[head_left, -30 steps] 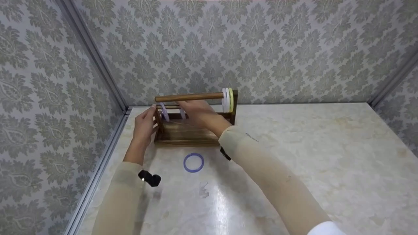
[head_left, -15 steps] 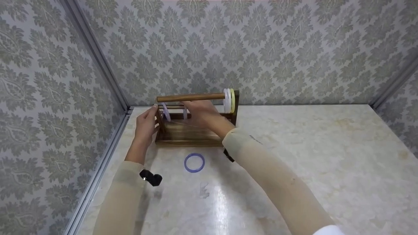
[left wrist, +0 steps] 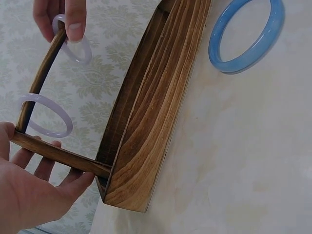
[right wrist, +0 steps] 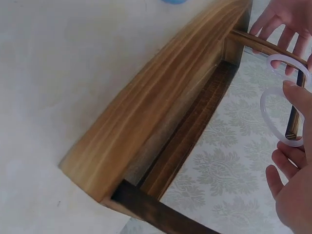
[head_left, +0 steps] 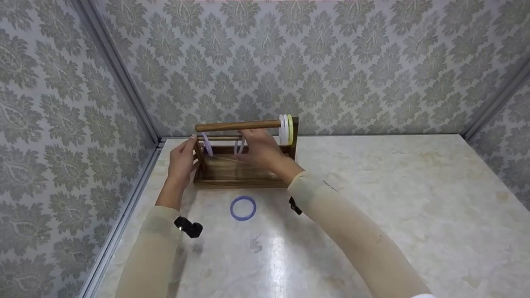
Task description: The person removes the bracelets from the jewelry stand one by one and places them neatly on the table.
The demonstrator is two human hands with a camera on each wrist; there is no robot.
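A wooden bangle stand (head_left: 232,184) has two rods, one above the other. Its left upright is gripped by my left hand (head_left: 180,159), thumb in front and fingers behind. My right hand (head_left: 261,147) pinches a pale lavender bangle (right wrist: 263,112) at the free end of the lower rod (left wrist: 43,63). Whether the rod's tip still passes through that bangle, I cannot tell. Another lavender bangle (head_left: 208,145) hangs on the same rod near the left upright. White bangles (head_left: 283,130) and a yellow bangle (head_left: 290,130) sit at the right end of the upper rod (head_left: 236,125).
A blue bangle (left wrist: 231,67) lies flat on the marbled table (head_left: 372,198), in front of the stand. Patterned wall panels (head_left: 323,74) rise behind and to the left, with a metal frame (head_left: 120,74) at the left corner.
My right hand has moved slightly right along the lower rod with its bangle, so more of the bangle shows. My left hand stays on the upright.
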